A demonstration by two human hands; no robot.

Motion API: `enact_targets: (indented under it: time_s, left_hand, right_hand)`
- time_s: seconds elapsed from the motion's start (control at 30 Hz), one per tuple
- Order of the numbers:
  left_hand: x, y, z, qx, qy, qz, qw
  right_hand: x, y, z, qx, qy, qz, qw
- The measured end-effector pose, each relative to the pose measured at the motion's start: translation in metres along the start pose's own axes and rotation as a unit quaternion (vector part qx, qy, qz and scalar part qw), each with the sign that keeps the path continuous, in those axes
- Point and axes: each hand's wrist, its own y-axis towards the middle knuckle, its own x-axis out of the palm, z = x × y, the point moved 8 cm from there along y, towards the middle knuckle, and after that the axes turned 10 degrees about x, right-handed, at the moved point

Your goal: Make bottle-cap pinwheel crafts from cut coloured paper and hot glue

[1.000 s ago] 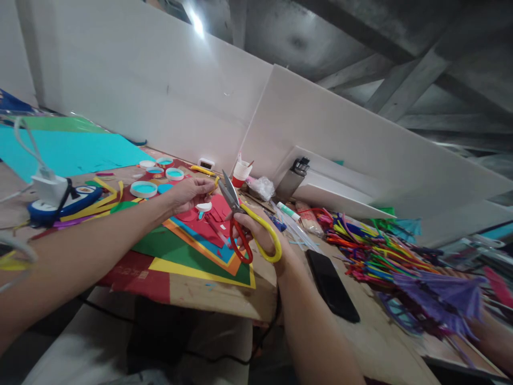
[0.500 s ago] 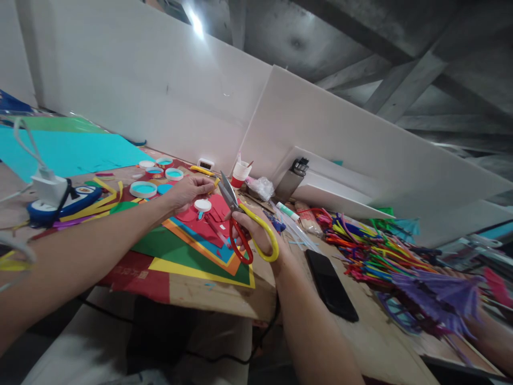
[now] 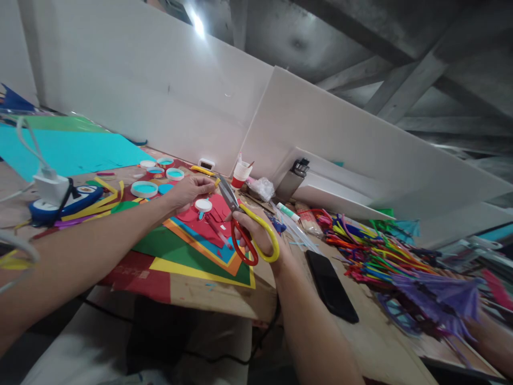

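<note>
My left hand pinches a small strip of yellow paper between thumb and fingertips. In my right hand are scissors with one red and one yellow handle loop, their blades pointing up and left. The blade tips are right beside the yellow strip; whether they touch it I cannot tell. Below both hands lie red paper pieces and a small white round lid, on top of stacked green, orange, blue and yellow sheets.
Round tubs with blue inside stand left of my left hand. A power strip is further left. Paper cups stand behind. To the right are a black phone, bundled pipe cleaners and another person's hand near a purple fan-shaped piece.
The scissor blades have drawn closer together, and the red loop has shifted slightly right towards the yellow one. My left hand stays in place with the yellow strip.
</note>
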Motion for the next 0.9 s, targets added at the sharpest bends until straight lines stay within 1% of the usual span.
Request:
enact_targets:
  time_s: [0.43, 0.53, 0.6, 0.7, 0.77, 0.83, 0.9]
  left_hand:
    - [-0.002, 0.001, -0.001, 0.017, 0.017, -0.013, 1.0]
    - [-0.006, 0.002, -0.006, 0.009, 0.03, -0.002, 1.0]
    - [-0.01, 0.003, -0.011, -0.003, 0.035, 0.017, 0.999]
    - [-0.018, 0.004, -0.015, -0.02, 0.03, 0.064, 0.997]
    - [-0.022, 0.005, -0.016, -0.026, 0.021, 0.089, 0.995]
    - [-0.022, 0.005, -0.017, -0.035, 0.015, 0.087, 0.995]
    - [-0.022, 0.005, -0.017, -0.031, 0.014, 0.079, 0.996]
  right_hand:
    - [0.0, -0.003, -0.001, 0.01, -0.012, 0.011, 1.0]
    - [0.0, -0.004, -0.003, 0.002, -0.019, 0.013, 1.0]
    - [-0.004, -0.001, -0.001, 0.004, -0.024, 0.033, 0.999]
    - [-0.022, 0.01, 0.007, 0.014, -0.06, 0.106, 0.992]
    - [-0.036, 0.019, 0.015, 0.026, -0.139, 0.167, 0.976]
    - [-0.051, 0.026, 0.02, 0.048, -0.254, 0.238, 0.936]
    - [-0.06, 0.03, 0.025, 0.077, -0.337, 0.274, 0.897]
